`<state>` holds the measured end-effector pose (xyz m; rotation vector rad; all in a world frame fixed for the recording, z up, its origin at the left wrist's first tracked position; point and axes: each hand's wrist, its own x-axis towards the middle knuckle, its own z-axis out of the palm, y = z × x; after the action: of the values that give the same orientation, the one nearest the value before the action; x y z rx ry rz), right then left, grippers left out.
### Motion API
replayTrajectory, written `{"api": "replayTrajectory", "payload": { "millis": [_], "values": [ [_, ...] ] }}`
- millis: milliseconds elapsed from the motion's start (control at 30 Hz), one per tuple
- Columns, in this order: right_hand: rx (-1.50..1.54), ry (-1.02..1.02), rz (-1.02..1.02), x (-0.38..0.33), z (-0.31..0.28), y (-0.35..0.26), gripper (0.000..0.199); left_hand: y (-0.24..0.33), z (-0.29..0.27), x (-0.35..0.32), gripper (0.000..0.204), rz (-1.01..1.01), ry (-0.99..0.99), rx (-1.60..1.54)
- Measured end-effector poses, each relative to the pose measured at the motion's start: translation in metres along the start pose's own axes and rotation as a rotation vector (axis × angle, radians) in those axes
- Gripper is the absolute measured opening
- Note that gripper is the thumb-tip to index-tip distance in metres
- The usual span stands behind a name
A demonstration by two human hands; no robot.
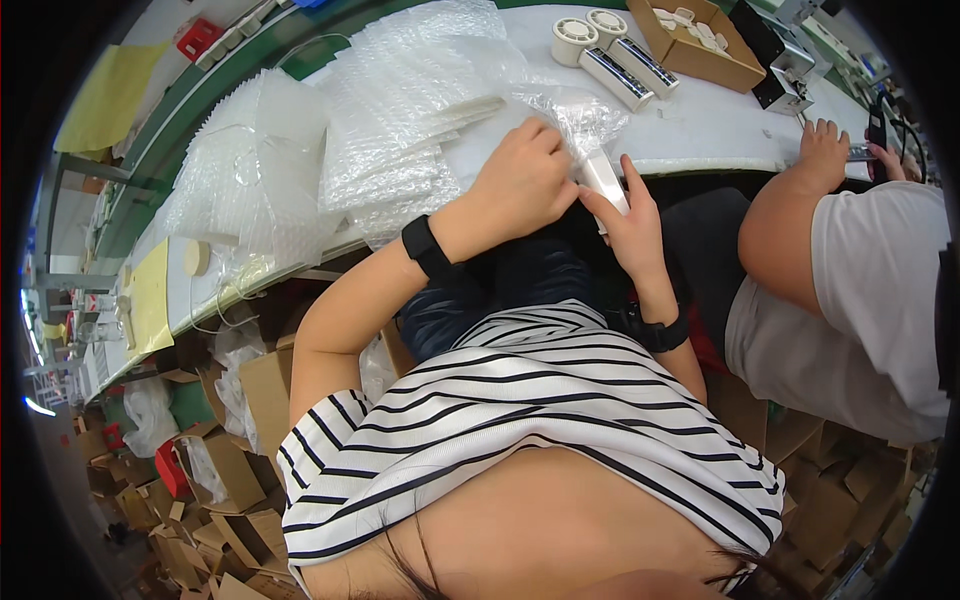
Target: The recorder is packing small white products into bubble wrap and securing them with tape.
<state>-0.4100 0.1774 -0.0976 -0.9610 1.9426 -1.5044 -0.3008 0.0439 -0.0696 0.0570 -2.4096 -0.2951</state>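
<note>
1. While gripped in the right hand (632, 225), shows as a slim, straight, white piece (602, 180) with a smooth face, slanting up and away to the left.
2. Wears a clear plastic bag (590, 108) around the far end, crinkled and shiny, partly hiding the shape beneath.
3. Looks plain white along the bare stretch; cannot make out any writing through the glare and wrinkles of the film.
4. Just beyond the bag, offers two white units (575, 43) with round, slotted heads and dark, label-like panels (614, 76), too small to read.
5. Lies between both hands, clamped by the right thumb on one side and the right fingers on the other.
6. At the left hand (525, 172), shows fingers curled in close beside the bag's near edge; cannot tell pinched film from film merely touched.
7. To the left of the left hand, spreads into tall, overlapping piles of clear bubble-wrap bags (385, 115).
</note>
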Motion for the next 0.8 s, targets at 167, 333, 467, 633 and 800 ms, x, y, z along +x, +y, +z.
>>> {"api": "replayTrajectory", "payload": {
  "millis": [167, 333, 467, 633, 800],
  "values": [
    [-0.181, 0.044, -0.188, 0.000, 0.002, 0.003, 0.082, 0.017, -0.003, 0.005, 0.022, -0.214, -0.015, 0.122],
    [-0.186, 0.017, -0.157, -0.004, 0.006, 0.000, 0.083, 0.021, -0.003, 0.010, 0.028, -0.259, -0.135, 0.275],
    [0.024, -0.061, 0.031, -0.004, 0.001, -0.012, 0.072, 0.027, -0.005, 0.002, 0.026, -0.061, -0.083, 0.132],
    [0.520, -0.209, 0.200, -0.004, -0.011, -0.031, 0.047, 0.040, -0.015, -0.008, 0.022, -0.194, 0.110, -0.090],
    [0.794, -0.371, 0.263, -0.009, -0.015, -0.041, 0.032, 0.047, -0.033, 0.003, 0.017, -0.360, 0.010, -0.324]
  ]
}}
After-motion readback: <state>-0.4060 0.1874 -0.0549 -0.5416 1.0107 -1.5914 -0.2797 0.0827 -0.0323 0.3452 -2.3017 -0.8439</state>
